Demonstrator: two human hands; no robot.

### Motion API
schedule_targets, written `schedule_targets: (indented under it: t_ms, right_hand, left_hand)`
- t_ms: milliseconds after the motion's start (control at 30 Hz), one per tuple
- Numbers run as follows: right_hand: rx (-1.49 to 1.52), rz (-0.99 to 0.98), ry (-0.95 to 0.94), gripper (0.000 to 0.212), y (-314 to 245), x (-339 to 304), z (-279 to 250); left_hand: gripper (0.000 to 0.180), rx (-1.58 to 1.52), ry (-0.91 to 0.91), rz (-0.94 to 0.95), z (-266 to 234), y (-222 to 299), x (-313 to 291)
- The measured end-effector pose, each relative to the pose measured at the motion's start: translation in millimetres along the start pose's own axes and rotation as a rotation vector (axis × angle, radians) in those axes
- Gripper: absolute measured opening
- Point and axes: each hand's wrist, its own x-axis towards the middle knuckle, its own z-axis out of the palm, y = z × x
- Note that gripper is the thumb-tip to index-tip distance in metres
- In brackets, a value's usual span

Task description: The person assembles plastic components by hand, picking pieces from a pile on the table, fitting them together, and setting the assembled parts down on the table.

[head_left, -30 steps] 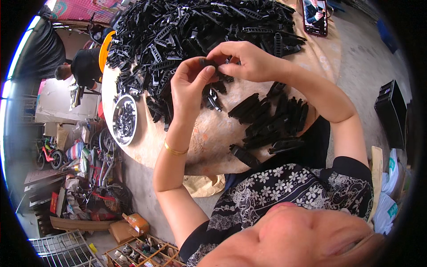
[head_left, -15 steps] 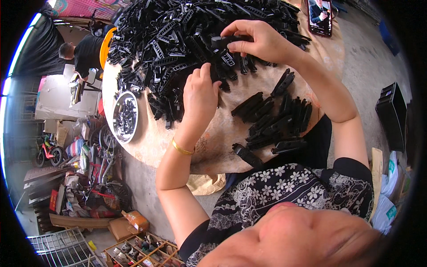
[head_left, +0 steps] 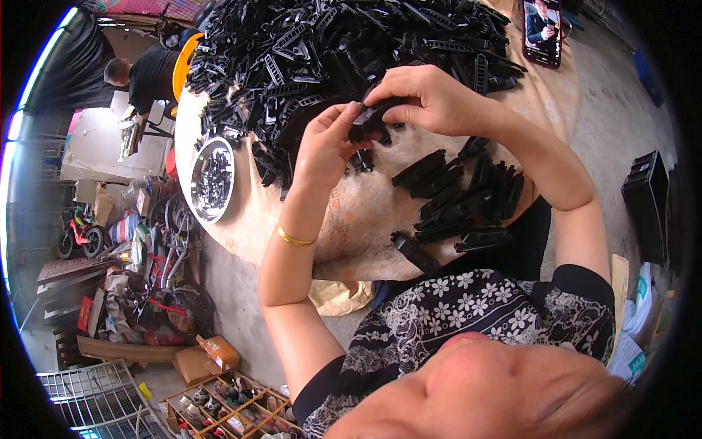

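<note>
Watching remotely, I see a black part (head_left: 378, 114) between both hands, over the pile's (head_left: 314, 62) near edge. Right hand (head_left: 439, 101) pinches it; left hand's (head_left: 324, 146) fingers close on its left end, partly hiding it. Dark on dark, I lose its outline. Frame top crops pile and phone (head_left: 542, 36).

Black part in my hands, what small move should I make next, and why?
Perhaps steady the black part with your right hand and work its end with your left: both hands appear to pinch it, the left at one end. Your fingers hide finer detail.
</note>
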Motion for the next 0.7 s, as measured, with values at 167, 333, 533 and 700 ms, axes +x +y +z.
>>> schedule_targets:
  t_ms: [167, 333, 533, 700]
  right_hand:
    - [-0.091, 0.084, -0.007, 0.023, 0, -2, 1]
    - [-0.134, -0.045, 0.122, 0.022, 1, -4, 12]
    - [-0.185, -0.038, -0.061, 0.05, 7, -2, -7]
    - [-0.213, 0.017, -0.089, 0.035, 2, -3, -4]
  left_hand:
    - [0.031, 0.006, -0.008, 0.046, 9, 2, -5]
    - [0.037, 0.493, 0.01, 0.253, 15, 0, -11]
    - [0.034, 0.675, 0.018, 0.401, 16, -2, -11]
    - [0.032, 0.816, 0.055, 0.484, 19, -4, -15]
